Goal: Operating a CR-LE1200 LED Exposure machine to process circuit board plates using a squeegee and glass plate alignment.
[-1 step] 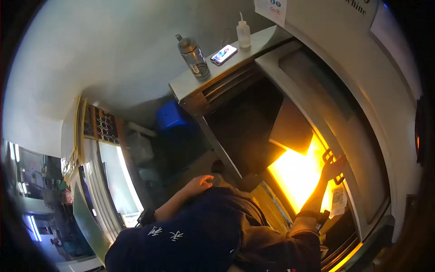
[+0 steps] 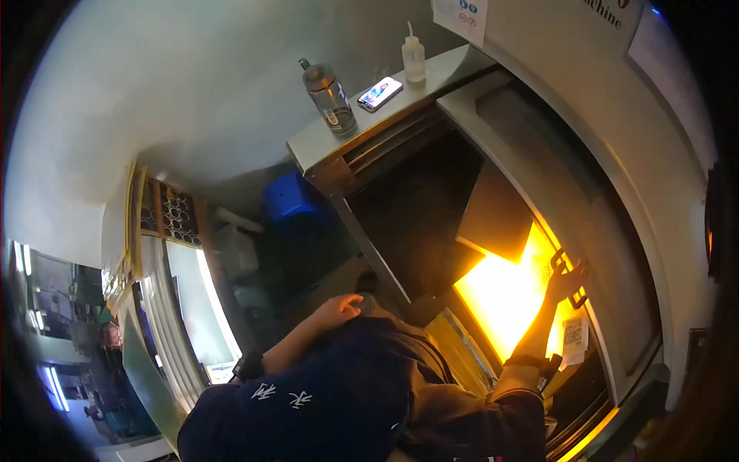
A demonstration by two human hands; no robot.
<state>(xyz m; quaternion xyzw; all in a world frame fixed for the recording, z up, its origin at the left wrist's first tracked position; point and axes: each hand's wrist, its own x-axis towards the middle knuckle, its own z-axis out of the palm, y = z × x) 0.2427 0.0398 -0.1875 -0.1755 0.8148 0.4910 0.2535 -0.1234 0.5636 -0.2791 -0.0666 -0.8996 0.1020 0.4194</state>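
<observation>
My right hand (image 2: 566, 283) is at the dark handle (image 2: 557, 257) on the edge of a grey sliding cover (image 2: 531, 185). Its fingers are hooked loosely over the grip, partly lost in the glare. Beneath my right forearm, a panel (image 2: 500, 300) glows bright yellow-orange inside the machine. Over the far part of that light lies a flat, dark brownish board (image 2: 500, 215). My left hand (image 2: 337, 311) hovers in front of my body, empty, its fingers loosely bent and a little apart.
A ledge (image 2: 308, 152) at the back carries a dark clear water bottle (image 2: 329, 98), a lit phone (image 2: 380, 93) and a white squeeze bottle (image 2: 413, 60). Behind on the left is a blue stool-like object (image 2: 291, 195). A white label (image 2: 575, 341) hangs near the cover's edge.
The cover has slid very slightly to the right. My right hand's fingers look more spread at the handle, and my left fingers have straightened a little.
</observation>
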